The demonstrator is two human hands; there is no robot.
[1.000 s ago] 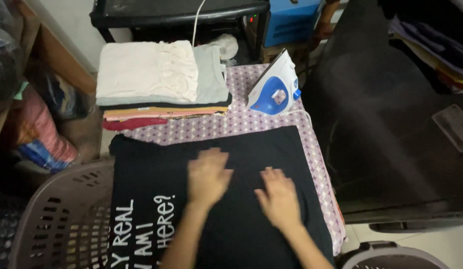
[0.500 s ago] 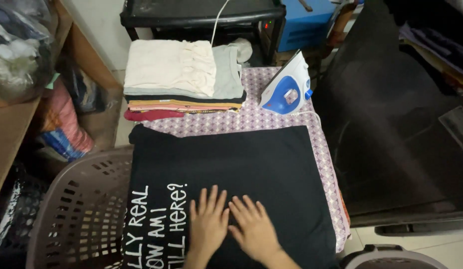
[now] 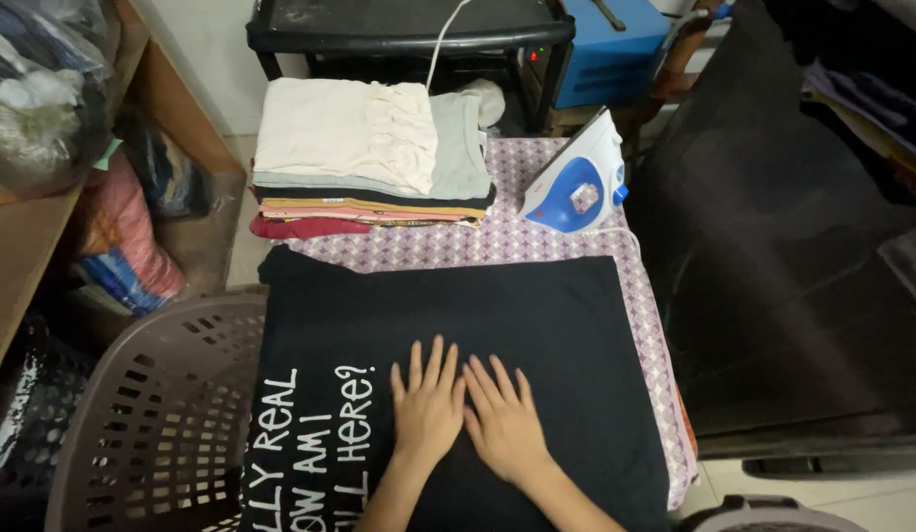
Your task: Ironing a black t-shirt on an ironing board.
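- Shelf edge (image 3: pixel 24 286), wooden, far left; bagged cloth bundles (image 3: pixel 44 89) on and beside it.
- Laundry basket (image 3: pixel 152 414), grey-brown plastic with slotted walls, near left, touching the left side of the board.
- Stack of folded clothes (image 3: pixel 369 158), cream piece on top, grey, yellow and red layers below, at the far end of the ironing board cover (image 3: pixel 537 241), a purple-and-white checked cloth.
- Black T-shirt (image 3: pixel 556 335), spread flat across the near part of the board, white lettering at its near left corner, overhanging toward the basket.
- Left hand (image 3: pixel 426 404), flat, fingers spread, palm down on the shirt; grips nothing.
- Right hand (image 3: pixel 505 426), flat and open likewise, just beside the left, thumbs meeting; grips nothing. Both rest on the shirt's middle, right of the lettering.
- Iron (image 3: pixel 576 182), blue and white, upright on its heel at the far right corner, white cord (image 3: pixel 443 39) leading away.
- Blue box (image 3: pixel 615 49), beyond the iron.
- Black cloth-covered surface (image 3: pixel 793 246), right.
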